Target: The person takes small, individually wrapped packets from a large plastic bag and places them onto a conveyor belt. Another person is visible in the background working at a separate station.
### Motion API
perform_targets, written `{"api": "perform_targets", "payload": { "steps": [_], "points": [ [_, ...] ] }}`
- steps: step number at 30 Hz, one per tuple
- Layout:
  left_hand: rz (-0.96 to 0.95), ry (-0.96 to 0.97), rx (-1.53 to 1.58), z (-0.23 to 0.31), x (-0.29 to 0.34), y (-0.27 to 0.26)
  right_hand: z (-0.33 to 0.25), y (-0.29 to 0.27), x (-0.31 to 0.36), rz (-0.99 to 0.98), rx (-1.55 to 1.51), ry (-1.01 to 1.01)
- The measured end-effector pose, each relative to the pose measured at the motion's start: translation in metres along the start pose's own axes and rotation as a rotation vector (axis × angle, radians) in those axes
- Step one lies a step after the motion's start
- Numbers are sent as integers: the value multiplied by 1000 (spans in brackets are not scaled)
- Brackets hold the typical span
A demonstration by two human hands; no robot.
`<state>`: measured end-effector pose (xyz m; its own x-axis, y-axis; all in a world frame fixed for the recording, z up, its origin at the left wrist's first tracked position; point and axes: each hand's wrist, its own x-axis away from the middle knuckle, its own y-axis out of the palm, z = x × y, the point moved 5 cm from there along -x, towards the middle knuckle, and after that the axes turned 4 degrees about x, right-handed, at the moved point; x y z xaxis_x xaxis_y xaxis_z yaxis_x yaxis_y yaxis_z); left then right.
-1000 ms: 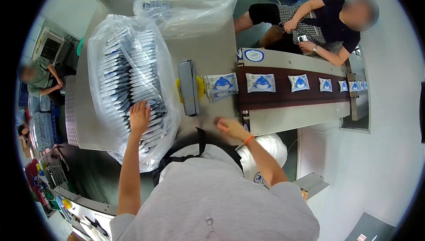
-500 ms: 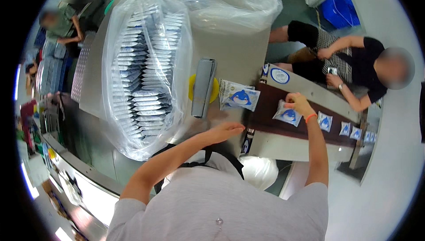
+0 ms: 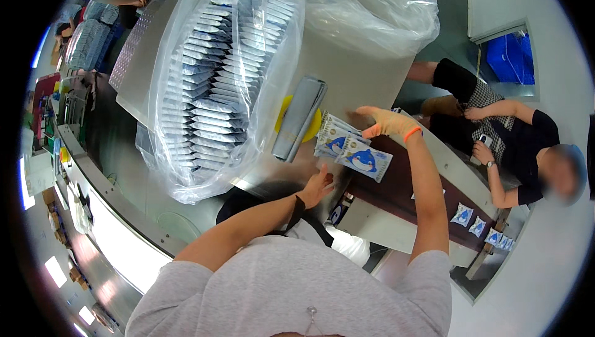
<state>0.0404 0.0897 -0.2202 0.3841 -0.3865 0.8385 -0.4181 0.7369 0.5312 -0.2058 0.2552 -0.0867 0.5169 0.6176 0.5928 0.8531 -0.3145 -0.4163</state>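
My right hand (image 3: pixel 392 124) is above the far end of a small pile of white and blue packets (image 3: pixel 334 140), thumb and fingers apart, with nothing visible in it. A packet with a blue dolphin-like print (image 3: pixel 364 158) lies tilted over the pile's near side, at the end of a dark brown conveyor belt (image 3: pixel 396 194). My left hand (image 3: pixel 317 188) hovers at the table edge just below the pile, its fingers spread. Left of the pile, a rolled grey sheet (image 3: pixel 300 119) lies across a yellow disc (image 3: pixel 315 129).
A large clear plastic bag (image 3: pixel 162 89) holds rows of packets on the metal table (image 3: pixel 347 83). Another clear bag (image 3: pixel 378 8) lies behind. More packets (image 3: pixel 462 214) sit along the belt. A seated person (image 3: pixel 520 117) holds a phone beyond it; a blue bin (image 3: pixel 509 58) stands behind.
My right hand has moved left from the belt to the pile and opened; a packet now overlaps the pile's near side. My left hand has spread its fingers. The head view has shifted.
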Motion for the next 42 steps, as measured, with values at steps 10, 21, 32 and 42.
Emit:
{"api": "perform_targets", "payload": {
  "steps": [10, 21, 32, 42],
  "points": [
    [-265, 111, 284, 28, 10, 34, -11, 123, -21, 34, -290, 212],
    [-475, 611, -721, 139, 222, 95, -117, 159, 81, 695, -898, -290],
    [197, 1457, -655, 299, 383, -56, -330, 33, -123, 573, -1007, -611],
    [695, 1579, -396, 338, 422, -183, -316, 92, -239, 538, 903, -12]
  ]
}}
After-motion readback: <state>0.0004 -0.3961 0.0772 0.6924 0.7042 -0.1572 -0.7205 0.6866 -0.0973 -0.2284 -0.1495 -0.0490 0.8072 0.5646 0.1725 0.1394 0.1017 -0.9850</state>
